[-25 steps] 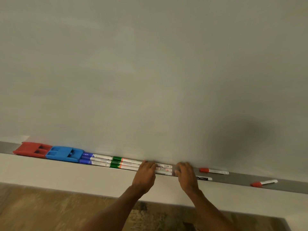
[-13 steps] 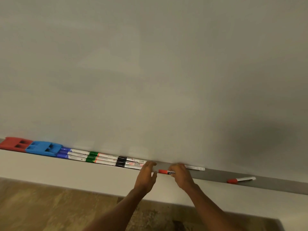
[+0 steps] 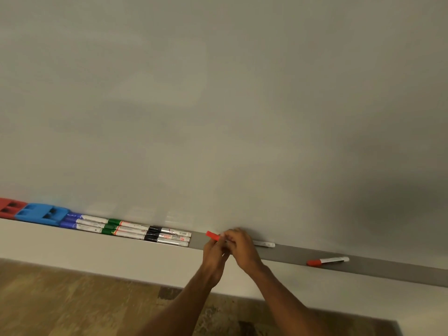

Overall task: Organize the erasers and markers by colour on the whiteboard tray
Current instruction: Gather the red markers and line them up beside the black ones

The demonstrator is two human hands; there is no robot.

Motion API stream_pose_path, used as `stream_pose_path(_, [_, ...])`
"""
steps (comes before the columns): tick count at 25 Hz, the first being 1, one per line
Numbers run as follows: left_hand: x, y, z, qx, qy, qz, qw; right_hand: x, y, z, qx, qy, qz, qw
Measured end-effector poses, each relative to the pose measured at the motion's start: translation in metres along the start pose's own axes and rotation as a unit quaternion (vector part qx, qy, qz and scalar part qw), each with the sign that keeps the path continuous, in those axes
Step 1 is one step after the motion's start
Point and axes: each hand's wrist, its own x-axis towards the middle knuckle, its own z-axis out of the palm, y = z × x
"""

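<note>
My left hand (image 3: 214, 257) and right hand (image 3: 244, 251) meet over the long grey metal tray (image 3: 388, 271). The fingers of both are curled, and both pinch one red-capped white marker (image 3: 212, 235), whose cap juts out to the left of my left hand.

A white barrel end (image 3: 265, 244) lies on the tray just right of my right hand. I cannot tell whether it belongs to the same marker. Further right, well apart, a second red-capped marker (image 3: 326, 261) lies alone and askew.

Left of my hands, past a short bare gap, sit the black-capped markers (image 3: 167, 236). Beyond them come the green-capped markers (image 3: 121, 228), the blue-capped markers (image 3: 77, 220), a blue plastic eraser (image 3: 40, 213) and a red plastic eraser (image 3: 9, 207), all packed end to end.

I judge the job mostly done. Blue, green and black are grouped, and the reds are left to bring together, probably beside the black group.
</note>
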Motion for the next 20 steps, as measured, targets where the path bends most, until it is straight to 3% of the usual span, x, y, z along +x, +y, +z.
stream_pose_path(4, [0.003, -0.006, 0.014, -0.140, 0.037, -0.029, 0.989, -0.006, 0.018, -0.020, -0.031, 0.000, 0.009, 0.999])
stream_pose_path(7, [0.003, -0.008, 0.015, -0.168, 0.068, -0.027, 0.983, -0.011, 0.043, -0.037, -0.227, 0.005, 0.030, 0.973])
stream_pose_path(9, [0.003, -0.010, 0.014, -0.180, 0.085, -0.029, 0.980, -0.014, 0.054, -0.042, -0.297, -0.017, 0.032, 0.954])
stream_pose_path(20, [0.004, -0.016, 0.006, -0.166, 0.101, -0.051, 0.980, -0.017, 0.065, -0.028, -0.346, -0.020, 0.045, 0.937])
